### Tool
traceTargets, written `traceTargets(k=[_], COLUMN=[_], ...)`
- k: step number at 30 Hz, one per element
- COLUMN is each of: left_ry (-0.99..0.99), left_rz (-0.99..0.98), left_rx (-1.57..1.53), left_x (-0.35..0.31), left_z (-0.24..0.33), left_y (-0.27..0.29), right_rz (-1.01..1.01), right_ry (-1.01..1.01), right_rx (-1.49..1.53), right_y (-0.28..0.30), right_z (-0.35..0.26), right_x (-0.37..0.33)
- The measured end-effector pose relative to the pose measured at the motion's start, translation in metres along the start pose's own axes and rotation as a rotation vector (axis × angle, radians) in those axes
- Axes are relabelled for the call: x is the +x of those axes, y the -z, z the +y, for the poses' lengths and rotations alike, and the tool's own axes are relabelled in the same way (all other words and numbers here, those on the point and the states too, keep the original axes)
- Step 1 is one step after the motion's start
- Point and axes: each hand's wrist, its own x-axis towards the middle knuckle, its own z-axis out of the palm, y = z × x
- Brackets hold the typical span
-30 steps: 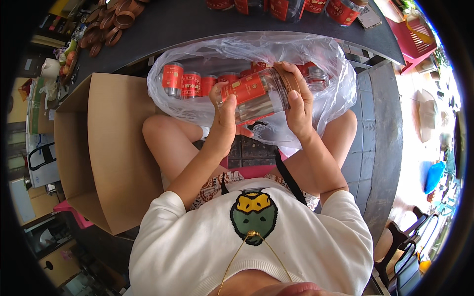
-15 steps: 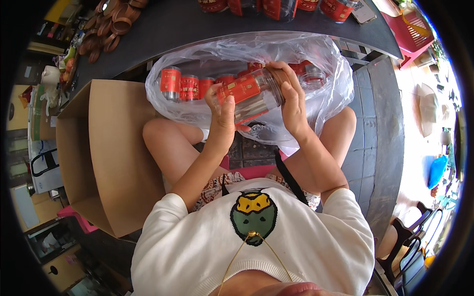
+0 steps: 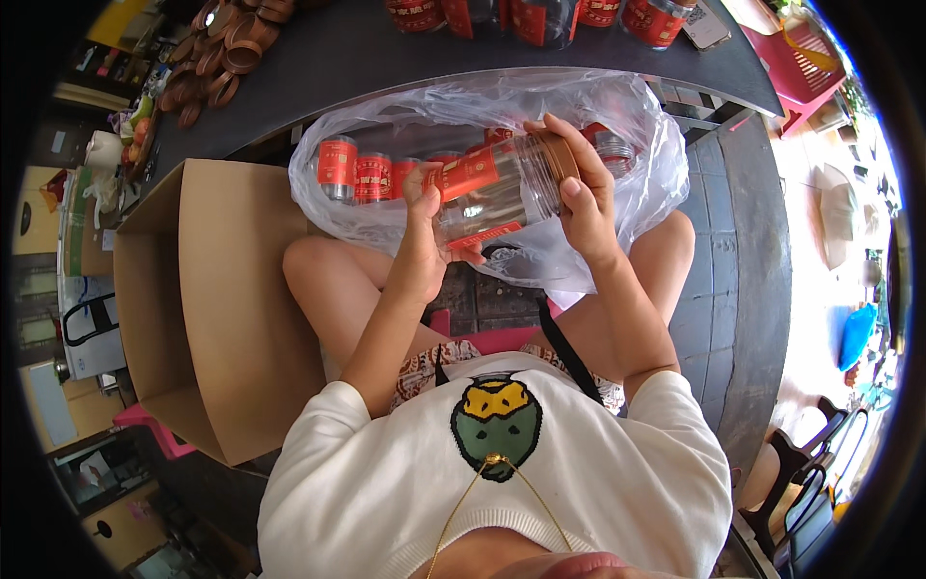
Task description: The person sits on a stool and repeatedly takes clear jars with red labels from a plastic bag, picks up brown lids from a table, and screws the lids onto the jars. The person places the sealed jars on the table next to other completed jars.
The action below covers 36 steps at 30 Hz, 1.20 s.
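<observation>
A clear jar [image 3: 482,206] with red labels lies nearly sideways between my hands, above the open plastic bag. Its base end is in my left hand [image 3: 422,232], fingers wrapped round it. At the other end my right hand [image 3: 590,207] grips the brown lid [image 3: 558,164], thumb on the near side and fingers over the far side. The lid sits at the threaded neck; whether it is screwed tight I cannot tell. Beneath, the bag [image 3: 362,224] holds several more red-labelled jars [image 3: 337,169], partly hidden by the jar and my hands.
To my left stands an open cardboard box [image 3: 241,309]. A dark table [image 3: 367,72] runs across the far side, bearing a pile of brown lids [image 3: 241,56], several red-labelled jars [image 3: 545,21] and a card with a printed code [image 3: 708,27]. A pink plastic chair [image 3: 786,68] is at far right.
The jar has rolled in my hands, so more clear wall shows between its labels. My right hand has shifted its grip on the lid, and more of the lid's rim shows.
</observation>
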Motion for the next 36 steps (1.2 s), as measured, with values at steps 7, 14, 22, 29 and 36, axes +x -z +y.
traceTargets(k=[7, 14, 22, 29, 36], left_ry=[0.029, 0.047, -0.198, -0.887, -0.152], left_rz=[-0.052, 0.03, 0.068, -0.058, -0.242], left_rx=[-0.014, 0.02, 0.282, 0.9, -0.028], left_x=[-0.001, -0.004, -0.007, 0.022, 0.025], left_z=[0.003, 0.007, -0.006, -0.037, 0.014], left_y=[-0.001, -0.012, -0.021, 0.012, -0.007], right_rz=[0.006, -0.031, 0.077, 0.156, -0.003], right_ry=[0.164, 0.209, 0.026, -0.321, -0.196], right_rx=[-0.112, -0.164, 0.08, 0.4, 0.553], right_y=[0.004, -0.002, -0.014, -0.012, 0.032], right_z=[-0.001, 0.001, 0.013, 0.012, 0.025], right_x=[-0.001, -0.002, -0.008, 0.001, 0.035])
